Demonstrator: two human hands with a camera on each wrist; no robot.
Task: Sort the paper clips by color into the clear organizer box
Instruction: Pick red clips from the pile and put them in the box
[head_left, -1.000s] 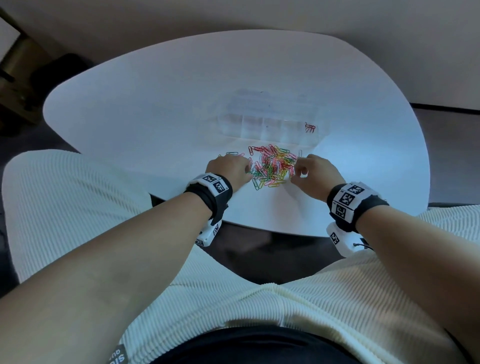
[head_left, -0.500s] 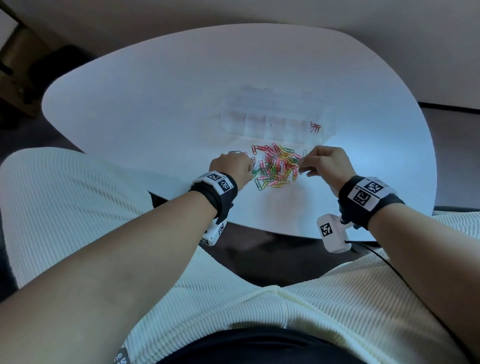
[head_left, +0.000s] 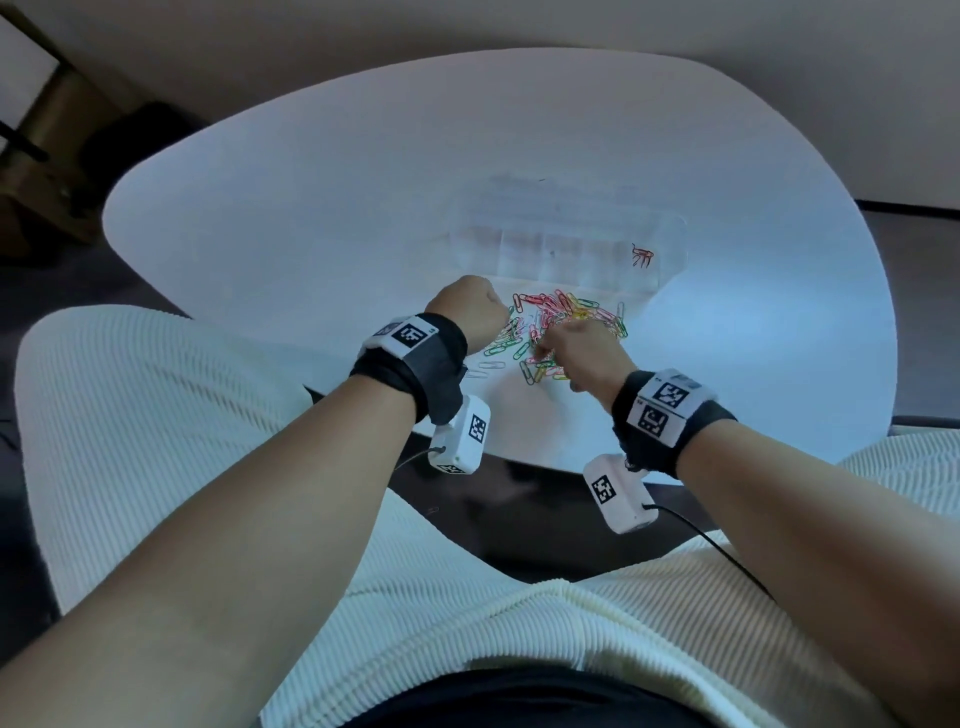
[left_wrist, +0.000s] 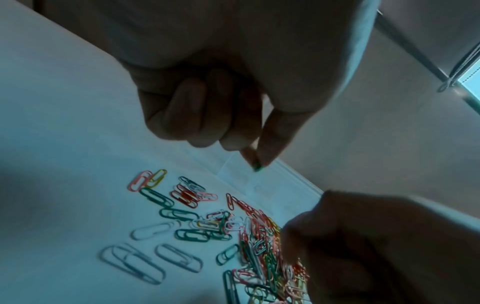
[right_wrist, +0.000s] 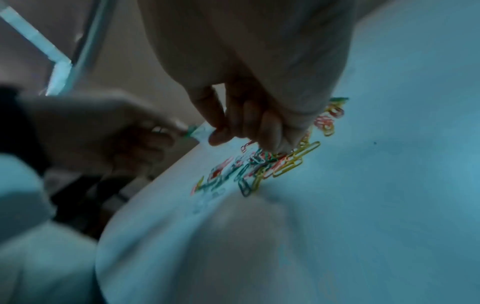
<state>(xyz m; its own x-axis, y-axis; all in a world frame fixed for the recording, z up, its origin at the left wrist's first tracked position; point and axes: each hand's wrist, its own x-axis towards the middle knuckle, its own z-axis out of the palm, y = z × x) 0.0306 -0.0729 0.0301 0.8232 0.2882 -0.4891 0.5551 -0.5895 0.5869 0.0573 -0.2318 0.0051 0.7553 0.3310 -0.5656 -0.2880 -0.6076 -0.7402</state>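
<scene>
Nearest, cream ribbed trousers (head_left: 156, 426), then white rounded table (head_left: 311, 208). Left hand (head_left: 470, 312) pinching green clip (left_wrist: 257, 168); right hand (head_left: 584, 345) curled, fingertips (right_wrist: 272, 145) in multicoloured clip pile (head_left: 566, 322). Beyond, clear organizer box (head_left: 566, 239), red clips (head_left: 643, 256) in right compartment. Beige wall (head_left: 467, 31) behind.

Mixed-colour paper clips (head_left: 563, 332) before clear organizer box (head_left: 566, 244)

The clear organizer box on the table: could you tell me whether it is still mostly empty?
Mostly empty. The clear organizer box shows only a few red clips in its rightmost compartment; the other compartments look bare.
</scene>
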